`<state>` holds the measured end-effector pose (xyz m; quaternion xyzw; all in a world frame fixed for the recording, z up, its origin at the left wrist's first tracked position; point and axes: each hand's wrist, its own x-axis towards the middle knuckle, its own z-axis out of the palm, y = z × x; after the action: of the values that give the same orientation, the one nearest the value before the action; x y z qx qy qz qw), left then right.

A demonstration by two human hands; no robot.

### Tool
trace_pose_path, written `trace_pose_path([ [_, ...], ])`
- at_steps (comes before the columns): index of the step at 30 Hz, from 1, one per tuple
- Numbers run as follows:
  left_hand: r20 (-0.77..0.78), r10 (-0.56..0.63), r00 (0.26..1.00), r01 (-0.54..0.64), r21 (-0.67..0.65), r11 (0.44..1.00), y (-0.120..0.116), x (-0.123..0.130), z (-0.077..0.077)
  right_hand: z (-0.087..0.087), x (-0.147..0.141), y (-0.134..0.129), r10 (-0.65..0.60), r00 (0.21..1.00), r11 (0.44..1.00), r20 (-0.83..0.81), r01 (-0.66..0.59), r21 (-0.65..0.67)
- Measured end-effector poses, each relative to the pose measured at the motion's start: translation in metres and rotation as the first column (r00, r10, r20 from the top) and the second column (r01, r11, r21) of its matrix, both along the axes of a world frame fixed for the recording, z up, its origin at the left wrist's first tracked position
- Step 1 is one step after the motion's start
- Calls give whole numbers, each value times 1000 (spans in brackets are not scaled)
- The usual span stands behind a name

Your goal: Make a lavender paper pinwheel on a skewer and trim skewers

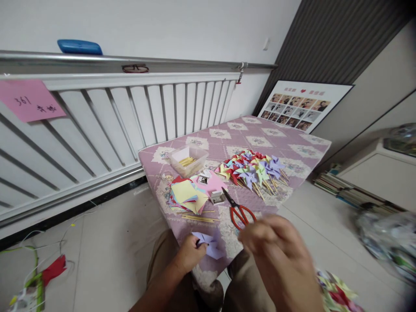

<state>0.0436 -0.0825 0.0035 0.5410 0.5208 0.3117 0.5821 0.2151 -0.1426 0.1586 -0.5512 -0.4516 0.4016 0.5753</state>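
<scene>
My left hand [190,255] pinches a lilac paper pinwheel [212,248] at the table's near edge, its blades folded in toward the middle. Raised to the right of it, my right hand [276,255] is blurred, with its fingers curled together; whatever they hold, if anything, cannot be made out. Red-handled scissors [239,212] lie just beyond that hand, tips pointing away. A few thin wooden sticks [199,218] rest between the pinwheel and a stack of coloured paper squares [186,193]. Beside the stack is a small open box [217,198].
A clear plastic box [196,168] with sticks stands behind the paper. Finished pinwheels [251,171] are heaped at the table's right, and more pinwheels [339,292] sit low at the right. A radiator [182,108] runs behind the table; a photo board [303,106] leans at the far end.
</scene>
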Motion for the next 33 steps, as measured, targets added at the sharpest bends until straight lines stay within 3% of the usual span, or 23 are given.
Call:
trace_pose_path([
  [2,6,-7,1000,6,23,1000,0,-1,-4,-16,-3,44,-46,997,998,62,48,-35],
  [5,30,-2,1000,0,37,999,0,-1,-9,-66,-4,85,-4,958,995,285,34,-98],
  [8,33,0,999,-1,23,1000,0,-1,-10,-115,-5,94,87,885,993,457,-40,-112],
  [11,44,2,999,-3,28,1000,1,-2,-10,-139,-9,93,136,818,990,559,-90,-108],
  [17,56,10,998,-10,13,1000,2,-6,-13,-147,-13,101,208,656,978,726,-133,-161],
  [21,56,-8,998,8,-6,1000,3,-7,-14,-149,-11,106,273,609,962,745,-180,-205],
  [28,144,-36,989,42,-32,999,5,-8,-24,-157,-5,106,262,629,964,732,-209,-166],
  [33,108,-34,994,39,-53,998,6,-8,-26,-168,-3,108,96,732,995,674,-49,-89],
])
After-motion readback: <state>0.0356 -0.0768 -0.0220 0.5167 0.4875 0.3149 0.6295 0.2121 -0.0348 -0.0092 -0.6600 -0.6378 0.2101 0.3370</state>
